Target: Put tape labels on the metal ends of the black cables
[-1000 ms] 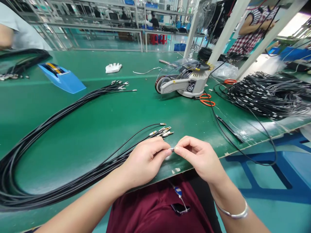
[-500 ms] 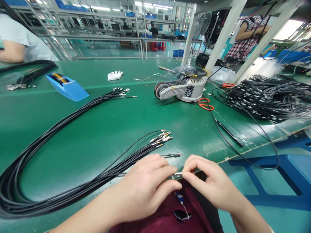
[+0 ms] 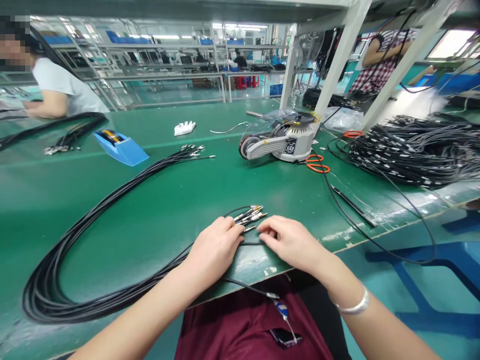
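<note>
The left hand (image 3: 215,247) lies over one end of a looped bundle of black cables (image 3: 42,292) on the green tabletop (image 3: 180,195). Its fingers are drawn narrow, and a slim metal connector (image 3: 249,229) juts out just past the fingertips; how firmly they grip that cable, I cannot tell. The right hand (image 3: 294,242) faces it, thumb and forefinger slightly parted, with nothing visible between their tips. A single cable runs from the left hand to just under the right thumb, where its end is hidden.

Just beyond the left fingertips, the bundle's metal connectors (image 3: 257,216) lie clustered. The bundle sweeps leftward from the left hand, curves round and ends well beyond those fingers in a second cluster. Nearer the body than both sets of fingers, one cable end (image 3: 272,295) hangs past the table edge.

Well beyond the right fingers stands a grey automatic tape dispenser (image 3: 300,145), with orange-handled scissors (image 3: 318,164) beside its base. Off to the right of those fingers lie a thin black pen-like tool (image 3: 352,205) and, farther out, a large heap of labelled cables (image 3: 405,155). Far beyond the left fingers are a white glove (image 3: 184,128) and a blue hand tape dispenser (image 3: 129,152).
</note>
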Demonstrator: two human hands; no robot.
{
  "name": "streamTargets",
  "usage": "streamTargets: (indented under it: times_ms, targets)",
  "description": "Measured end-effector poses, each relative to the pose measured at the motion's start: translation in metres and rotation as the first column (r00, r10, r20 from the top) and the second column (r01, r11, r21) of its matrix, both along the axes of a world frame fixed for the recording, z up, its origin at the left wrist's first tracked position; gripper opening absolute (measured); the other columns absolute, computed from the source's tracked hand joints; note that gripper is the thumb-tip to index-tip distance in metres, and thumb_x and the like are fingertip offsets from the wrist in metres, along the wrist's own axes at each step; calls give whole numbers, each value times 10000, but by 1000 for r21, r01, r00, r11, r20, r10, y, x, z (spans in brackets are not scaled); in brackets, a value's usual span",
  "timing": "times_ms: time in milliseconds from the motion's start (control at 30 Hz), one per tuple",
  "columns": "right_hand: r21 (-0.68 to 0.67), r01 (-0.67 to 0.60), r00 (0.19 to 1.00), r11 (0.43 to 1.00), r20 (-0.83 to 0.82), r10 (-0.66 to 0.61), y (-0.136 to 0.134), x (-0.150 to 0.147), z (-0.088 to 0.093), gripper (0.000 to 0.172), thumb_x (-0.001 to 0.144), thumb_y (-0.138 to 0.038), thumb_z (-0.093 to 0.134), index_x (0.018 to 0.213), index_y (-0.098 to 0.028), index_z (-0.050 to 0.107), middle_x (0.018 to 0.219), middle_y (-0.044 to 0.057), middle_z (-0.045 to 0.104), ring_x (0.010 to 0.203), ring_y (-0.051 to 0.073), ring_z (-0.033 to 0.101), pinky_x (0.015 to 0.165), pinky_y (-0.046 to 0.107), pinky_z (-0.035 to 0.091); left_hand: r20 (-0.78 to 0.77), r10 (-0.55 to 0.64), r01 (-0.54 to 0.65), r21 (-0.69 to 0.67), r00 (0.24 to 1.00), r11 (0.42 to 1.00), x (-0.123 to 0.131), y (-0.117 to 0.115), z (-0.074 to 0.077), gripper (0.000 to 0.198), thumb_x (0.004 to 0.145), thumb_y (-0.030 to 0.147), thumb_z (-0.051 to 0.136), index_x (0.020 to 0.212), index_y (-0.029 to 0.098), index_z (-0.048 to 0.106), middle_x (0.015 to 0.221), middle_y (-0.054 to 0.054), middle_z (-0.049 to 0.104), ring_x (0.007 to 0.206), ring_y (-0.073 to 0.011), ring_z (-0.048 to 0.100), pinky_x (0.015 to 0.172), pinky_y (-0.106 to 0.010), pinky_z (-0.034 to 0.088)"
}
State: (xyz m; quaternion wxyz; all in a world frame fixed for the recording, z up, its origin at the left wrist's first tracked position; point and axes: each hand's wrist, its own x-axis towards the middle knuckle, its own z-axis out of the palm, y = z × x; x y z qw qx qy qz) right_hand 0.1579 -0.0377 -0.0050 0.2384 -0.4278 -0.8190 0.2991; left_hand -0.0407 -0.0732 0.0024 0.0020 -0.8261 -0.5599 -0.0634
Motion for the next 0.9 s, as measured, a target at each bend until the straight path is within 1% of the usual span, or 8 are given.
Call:
streamTargets:
  times_ms: [67, 167, 267, 367, 433, 533, 767, 900]
  targets:
    - [-170, -57, 998, 984, -45, 50, -7, -3, -5, 92, 823, -208, 555, 856, -207, 642, 765, 6, 654, 663, 133, 604, 631, 250, 481, 16, -20, 20, 0, 1000, 1000, 2, -3, 0, 203, 905, 217, 457, 971, 173, 644, 849, -54, 603, 807, -195, 534, 684, -303, 455]
    - [-381, -19, 986, 924, -162, -46, -17, 1, -11, 153, 863, -249, 501, 950, -196, 614, 697, -6, 636, 552, 108, 597, 514, 214, 477, 90, -60, 58, 23, 994, 998, 3, -8, -4, 239, 914, 192, 415, 906, 163, 652, 807, -60, 596, 784, -189, 519, 699, -311, 447]
    - [-287, 74, 967, 955, -215, -139, -15, 4, -15, 188, 846, -261, 545, 1007, -200, 620, 788, 13, 639, 552, 98, 582, 514, 216, 486, 285, -65, 59, 29, 956, 998, 4, -10, -7, 205, 907, 178, 419, 890, 165, 624, 830, -53, 604, 800, -175, 529, 748, -321, 447]
    - [-210, 55, 957, 976, -269, -112, -9, 2, -17, 117, 832, -262, 579, 889, -201, 660, 861, 28, 639, 637, 111, 594, 568, 226, 505, 480, -6, 25, -34, 878, 999, 4, -11, -4, 157, 900, 175, 431, 903, 186, 587, 855, -26, 623, 806, -154, 556, 754, -302, 459]
    - [-200, 35, 946, 979, -310, -97, -7, 1, -16, 106, 836, -266, 583, 845, -196, 662, 857, 31, 637, 680, 124, 601, 597, 234, 512, 544, 12, 36, -77, 839, 996, 4, -11, -2, 162, 901, 176, 429, 942, 199, 584, 887, -18, 631, 833, -148, 568, 769, -294, 461]
    - [-162, 18, 931, 987, -356, -75, -9, 1, -15, 87, 827, -266, 607, 846, -192, 649, 846, 34, 630, 707, 133, 602, 618, 241, 509, 575, 10, 78, -128, 818, 989, 4, -10, 3, 169, 900, 216, 457, 982, 205, 604, 899, -19, 630, 851, -146, 567, 780, -288, 452]
    - [41, -5, 944, 999, -330, 18, -16, 6, -8, 80, 858, -213, 561, 824, -193, 631, 807, 39, 634, 753, 157, 594, 694, 285, 483, 566, 0, 131, -191, 825, 973, 10, -7, 8, 213, 913, 251, 458, 865, 188, 656, 780, -9, 611, 765, -128, 563, 729, -253, 439]
    - [54, -11, 955, 998, -295, 26, -20, 8, -2, 114, 870, -198, 532, 801, -189, 622, 783, 37, 640, 748, 158, 594, 708, 287, 474, 558, -5, 149, -213, 830, 966, 13, -9, 9, 214, 913, 241, 454, 852, 178, 650, 777, -12, 611, 761, -132, 562, 726, -256, 440]
